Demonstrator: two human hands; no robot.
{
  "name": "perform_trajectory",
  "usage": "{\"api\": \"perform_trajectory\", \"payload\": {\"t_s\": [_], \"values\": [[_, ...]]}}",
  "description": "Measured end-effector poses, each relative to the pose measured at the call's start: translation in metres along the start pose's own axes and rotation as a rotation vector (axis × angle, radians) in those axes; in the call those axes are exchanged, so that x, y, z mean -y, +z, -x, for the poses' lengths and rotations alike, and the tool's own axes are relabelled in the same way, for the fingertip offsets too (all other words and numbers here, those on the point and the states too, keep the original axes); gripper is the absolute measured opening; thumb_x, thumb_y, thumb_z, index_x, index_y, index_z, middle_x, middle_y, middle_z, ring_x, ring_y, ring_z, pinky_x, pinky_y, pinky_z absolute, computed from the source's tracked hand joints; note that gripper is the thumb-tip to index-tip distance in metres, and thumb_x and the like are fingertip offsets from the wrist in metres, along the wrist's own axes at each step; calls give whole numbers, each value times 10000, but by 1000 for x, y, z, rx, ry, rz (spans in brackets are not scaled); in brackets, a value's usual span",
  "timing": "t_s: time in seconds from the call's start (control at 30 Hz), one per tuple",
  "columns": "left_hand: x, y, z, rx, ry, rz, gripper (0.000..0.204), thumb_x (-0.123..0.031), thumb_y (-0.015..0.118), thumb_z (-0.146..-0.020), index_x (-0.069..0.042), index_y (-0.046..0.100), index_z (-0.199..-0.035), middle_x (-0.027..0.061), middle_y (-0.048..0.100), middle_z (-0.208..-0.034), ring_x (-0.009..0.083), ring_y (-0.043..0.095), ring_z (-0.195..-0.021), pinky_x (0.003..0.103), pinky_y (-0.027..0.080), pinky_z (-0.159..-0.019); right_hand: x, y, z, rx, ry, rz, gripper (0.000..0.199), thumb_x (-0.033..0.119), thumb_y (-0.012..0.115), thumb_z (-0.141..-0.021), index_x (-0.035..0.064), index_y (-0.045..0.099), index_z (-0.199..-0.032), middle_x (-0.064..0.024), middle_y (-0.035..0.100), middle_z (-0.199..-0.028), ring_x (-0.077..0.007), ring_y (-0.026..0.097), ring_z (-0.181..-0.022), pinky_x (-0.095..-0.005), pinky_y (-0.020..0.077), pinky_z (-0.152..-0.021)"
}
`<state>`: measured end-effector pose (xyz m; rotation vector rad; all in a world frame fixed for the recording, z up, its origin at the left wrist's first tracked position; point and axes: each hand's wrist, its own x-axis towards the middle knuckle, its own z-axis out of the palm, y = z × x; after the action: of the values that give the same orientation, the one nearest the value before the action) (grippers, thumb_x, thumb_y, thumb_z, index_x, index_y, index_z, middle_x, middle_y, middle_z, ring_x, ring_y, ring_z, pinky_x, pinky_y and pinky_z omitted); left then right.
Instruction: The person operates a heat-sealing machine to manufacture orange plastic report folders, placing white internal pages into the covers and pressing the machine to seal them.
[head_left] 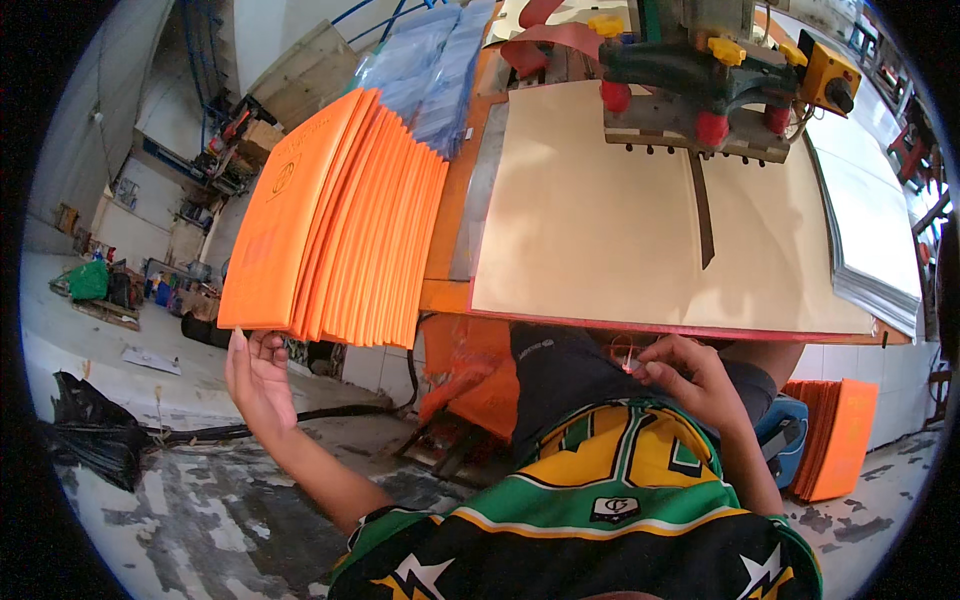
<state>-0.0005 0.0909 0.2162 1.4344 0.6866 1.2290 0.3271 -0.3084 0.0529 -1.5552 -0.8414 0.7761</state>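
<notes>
A thick row of orange folders (330,240) stands fanned on the left of the bench, the front cover bearing a dark emblem. At its lower left corner, my left hand (262,378) is raised with one finger stretched up against the bottom edge and the others loosely curled; it grips nothing. My right hand (690,378) is just below the front edge of the bench, above my lap. Its thumb and fingers pinch a small thing with a red glint and a thin loop, too small to name. A large cream board (600,220) lies in front of me under a press (700,100).
Clear blue plastic sleeves (425,70) lie behind the folders. A white sheet stack (865,220) is at the right, below a yellow control box (830,80). More orange folders (835,440) stand on the floor at right. A black bag (95,430) lies at left.
</notes>
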Motion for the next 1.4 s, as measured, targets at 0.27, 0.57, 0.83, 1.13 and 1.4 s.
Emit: {"api": "perform_trajectory", "payload": {"t_s": [0.27,0.57,0.83,1.13,1.4], "values": [[5,9,11,-85,1,58,430,-313,597,-1075,-10,582,-1380,108,701,-1118,144,610,-913,283,487,-799,-4,2,2,2,-15,-14,203,186,663,-1043,21,682,-1159,-99,790,-1017,-197,757,-985,-341,573,-830],[6,17,17,-476,169,-844,392,-329,585,-1100,-38,646,-1357,121,700,-1153,136,617,-907,309,494,-842,-9,9,5,16,-16,-48,190,142,667,-1035,-7,683,-1153,-123,785,-1022,-205,763,-999,-341,584,-862],[21,101,12,-35,876,-1022,396,-255,632,-1055,5,649,-1353,167,645,-1411,358,578,-1351,529,382,-1175,-8,28,0,155,-102,124,211,181,680,-1033,12,693,-1158,-149,743,-1026,-263,730,-972,-389,563,-846],[18,72,6,4,791,-1043,307,-173,589,-1063,-27,698,-1310,128,701,-1379,306,638,-1299,557,279,-1250,-15,30,0,170,-102,158,227,198,673,-1028,20,691,-1167,-161,734,-1077,-333,704,-1034,-416,543,-896],[34,46,-14,33,848,-959,313,-153,557,-1054,-2,673,-1301,153,694,-1369,295,607,-1325,557,161,-1292,-20,33,-2,179,-98,135,221,203,669,-1030,28,693,-1164,-158,733,-1046,-341,692,-1032,-430,535,-899]]}}
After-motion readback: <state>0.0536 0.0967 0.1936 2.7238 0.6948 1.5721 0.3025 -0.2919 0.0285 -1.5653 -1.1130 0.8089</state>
